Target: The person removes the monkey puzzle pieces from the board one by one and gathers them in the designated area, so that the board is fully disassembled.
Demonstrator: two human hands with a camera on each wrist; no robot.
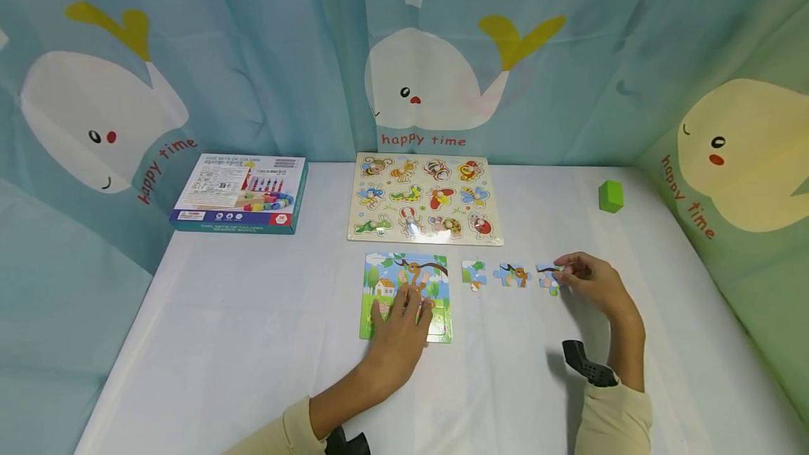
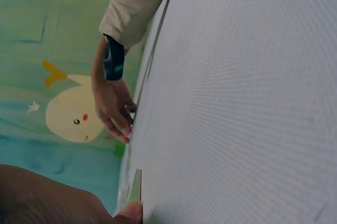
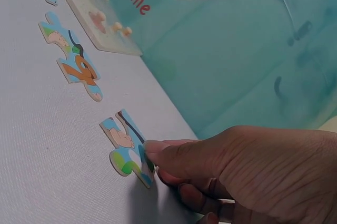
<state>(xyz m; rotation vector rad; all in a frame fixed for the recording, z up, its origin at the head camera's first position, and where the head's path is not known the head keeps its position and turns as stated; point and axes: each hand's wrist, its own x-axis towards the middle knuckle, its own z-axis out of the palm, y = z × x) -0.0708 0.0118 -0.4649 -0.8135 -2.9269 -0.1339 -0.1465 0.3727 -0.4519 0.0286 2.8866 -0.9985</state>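
"Right of centre in the head view, what is the right hand (image 1: 594, 290) doing?"

"It's pinching the branch-printed piece (image 1: 546, 278) at its right-hand edge, thumb on the upper face. In the right wrist view that piece is showing at lower centre; I can't tell whether its far side is touching the table (image 1: 493, 378)."

"How will it handle?"

"Its edge is looking like thin wood or stiff card, so I'm expecting something light and rigid. The printed face is perhaps a little slippery, and the narrow knobs are probably the fragile parts."

"So where is the best hold?"

"On the broad body, thumb above and a finger below, leaving the knobs free."

"And the left hand (image 1: 399, 343)?"

"At lower centre of the head view, it's resting on the puzzle board (image 1: 365, 331), fingers somewhat spread. Just right of the board, the leftmost piece (image 1: 472, 273) and the middle piece (image 1: 513, 276) are lying in a row."
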